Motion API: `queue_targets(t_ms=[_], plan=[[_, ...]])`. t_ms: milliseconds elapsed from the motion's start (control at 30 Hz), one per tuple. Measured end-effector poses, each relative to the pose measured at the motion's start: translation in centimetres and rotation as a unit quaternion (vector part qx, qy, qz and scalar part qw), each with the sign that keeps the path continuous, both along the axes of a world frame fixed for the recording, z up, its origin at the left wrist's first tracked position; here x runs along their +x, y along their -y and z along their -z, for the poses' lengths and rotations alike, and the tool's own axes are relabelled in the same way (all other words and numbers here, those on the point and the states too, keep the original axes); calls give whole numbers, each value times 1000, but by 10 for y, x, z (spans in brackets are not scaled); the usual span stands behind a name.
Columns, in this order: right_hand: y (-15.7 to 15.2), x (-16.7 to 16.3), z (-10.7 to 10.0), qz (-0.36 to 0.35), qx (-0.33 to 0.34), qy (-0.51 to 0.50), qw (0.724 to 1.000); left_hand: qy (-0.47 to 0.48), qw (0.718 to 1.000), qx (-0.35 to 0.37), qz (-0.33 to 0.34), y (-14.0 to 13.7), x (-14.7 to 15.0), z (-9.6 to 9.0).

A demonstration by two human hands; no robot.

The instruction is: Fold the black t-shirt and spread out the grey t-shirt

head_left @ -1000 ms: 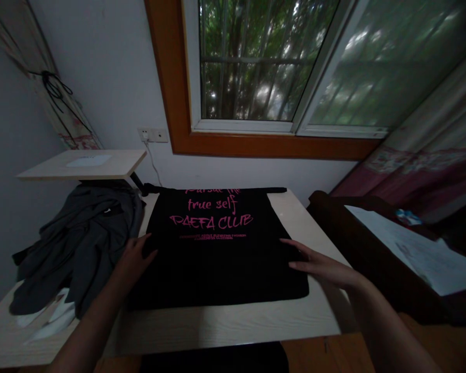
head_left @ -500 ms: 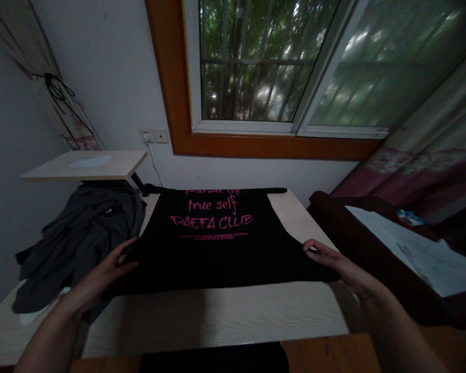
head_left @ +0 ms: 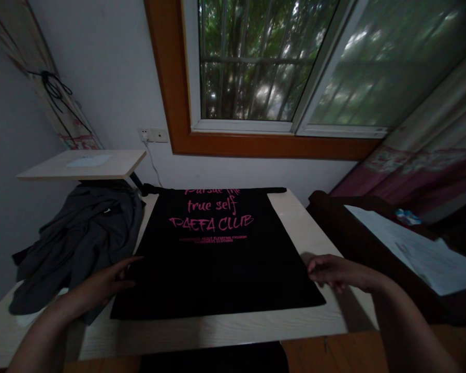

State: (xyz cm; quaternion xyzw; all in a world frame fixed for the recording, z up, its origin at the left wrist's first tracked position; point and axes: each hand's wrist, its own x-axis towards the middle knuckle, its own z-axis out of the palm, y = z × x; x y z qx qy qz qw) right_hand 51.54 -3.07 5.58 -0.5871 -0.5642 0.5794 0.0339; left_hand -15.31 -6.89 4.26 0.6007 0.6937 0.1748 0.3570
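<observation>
A black T-shirt (head_left: 217, 280) with pink lettering lies spread over the pale table, its upper part folded under or rolled at the far edge. At its left edge is my left hand (head_left: 111, 282), thumb and forefinger apart, their tips touching the cloth. My right hand (head_left: 334, 272) is at the opposite edge, its fingers curled and the fingertips pinching the side of the shirt. The shirt's bottom hem lies nearly straight, close to the table's front edge.
A dark grey garment (head_left: 81, 238) is heaped on the left under a small raised board (head_left: 81, 165). The pale table (head_left: 295, 223) stands against the wall below a window (head_left: 256, 67). To the right, a white sheet (head_left: 411, 248) lies on a dark brown surface.
The shirt's near part has come down flat, and its bottom hem lies closer to me. Both hands have moved down with it; the right hand has turned inward.
</observation>
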Motion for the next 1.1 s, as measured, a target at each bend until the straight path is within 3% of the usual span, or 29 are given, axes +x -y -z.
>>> queue_targets(t_ms=[133,267,400,533,600,800,933,1100], plan=[[-12,-5,0,21,79,-20,996,-13,999,-2,37,-8,-2,-2],[-40,-18,15,24,224,45,973,-66,995,55,49,-27,7,-3],[-77,-43,28,24,383,198,902,-157,968,185,64,-58,26,10],[-111,-76,30,41,465,281,838,-275,922,263,65,-94,49,24],[-127,-91,29,47,491,280,823,-321,912,252,43,-112,62,25],[-167,-120,39,115,522,288,794,-348,918,165,-93,-152,93,24],[-171,-130,52,174,504,337,776,-355,893,227,-162,-158,97,35],[-160,-131,58,187,506,396,743,-366,873,270,-173,-155,88,46]])
